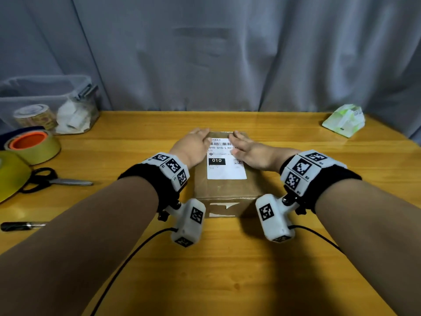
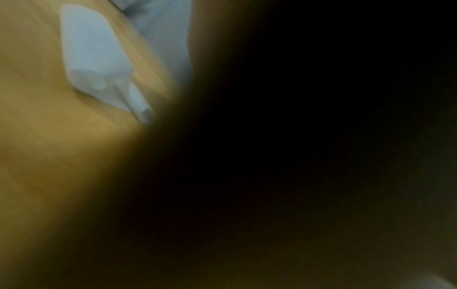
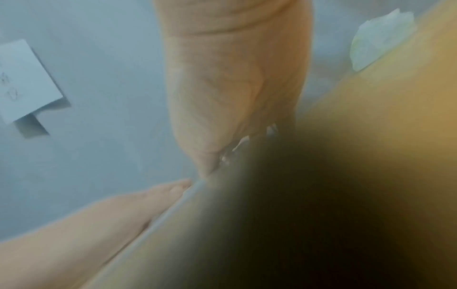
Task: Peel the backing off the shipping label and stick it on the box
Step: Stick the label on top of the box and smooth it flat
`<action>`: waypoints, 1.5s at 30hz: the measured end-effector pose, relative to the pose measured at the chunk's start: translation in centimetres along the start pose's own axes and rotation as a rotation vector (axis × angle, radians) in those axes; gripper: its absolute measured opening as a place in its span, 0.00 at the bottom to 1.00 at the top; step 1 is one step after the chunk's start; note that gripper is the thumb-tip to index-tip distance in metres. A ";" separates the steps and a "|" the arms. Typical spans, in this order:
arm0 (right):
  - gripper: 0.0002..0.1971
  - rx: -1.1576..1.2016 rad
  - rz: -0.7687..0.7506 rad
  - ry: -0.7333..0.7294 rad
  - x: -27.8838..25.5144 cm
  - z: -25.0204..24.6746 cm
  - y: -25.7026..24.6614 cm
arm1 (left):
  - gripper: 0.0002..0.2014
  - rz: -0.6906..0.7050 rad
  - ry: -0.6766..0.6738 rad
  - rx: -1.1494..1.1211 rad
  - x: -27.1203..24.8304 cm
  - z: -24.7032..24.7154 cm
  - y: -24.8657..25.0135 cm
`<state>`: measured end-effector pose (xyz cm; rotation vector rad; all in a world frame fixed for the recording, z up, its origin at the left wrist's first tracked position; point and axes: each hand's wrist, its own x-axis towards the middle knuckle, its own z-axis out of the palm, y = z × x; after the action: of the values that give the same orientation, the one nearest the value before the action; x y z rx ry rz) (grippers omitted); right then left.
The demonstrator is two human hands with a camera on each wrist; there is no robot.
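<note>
A brown cardboard box point(image 1: 219, 190) stands in the middle of the wooden table. A white shipping label point(image 1: 224, 166) with a barcode and a black "010" block lies flat on its top face. My left hand point(image 1: 197, 142) lies flat with straight fingers on the label's far left part. My right hand point(image 1: 245, 148) lies flat on the label's far right part, fingers straight. In the right wrist view the right hand point(image 3: 232, 88) and the other hand's fingers point(image 3: 158, 195) show blurred at the box edge. The left wrist view is mostly dark.
At the left stand tape rolls point(image 1: 34, 147), a clear plastic bin point(image 1: 47, 103) with paper scraps, black-handled scissors point(image 1: 57, 179) and a black marker point(image 1: 22, 225). A green-white tissue pack point(image 1: 344, 120) lies at the back right. Grey curtain behind.
</note>
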<state>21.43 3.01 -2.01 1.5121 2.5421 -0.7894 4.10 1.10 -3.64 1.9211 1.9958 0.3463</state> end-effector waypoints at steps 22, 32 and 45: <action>0.30 -0.057 0.243 0.095 4.5 0.5 -1.8 | 0.26 -0.116 -0.136 0.058 1.6 0.0 1.5; 0.22 -0.035 0.296 0.138 3.5 -0.7 -0.8 | 0.20 -0.117 -0.092 -0.073 3.4 -0.3 -0.1; 0.32 -0.178 0.085 0.027 2.8 2.3 -5.0 | 0.27 0.002 -0.267 -0.060 0.4 -1.8 -1.6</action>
<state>15.34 2.25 -2.98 1.5708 2.4715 -0.5209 1.86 1.52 -2.68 1.8255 1.7903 0.1390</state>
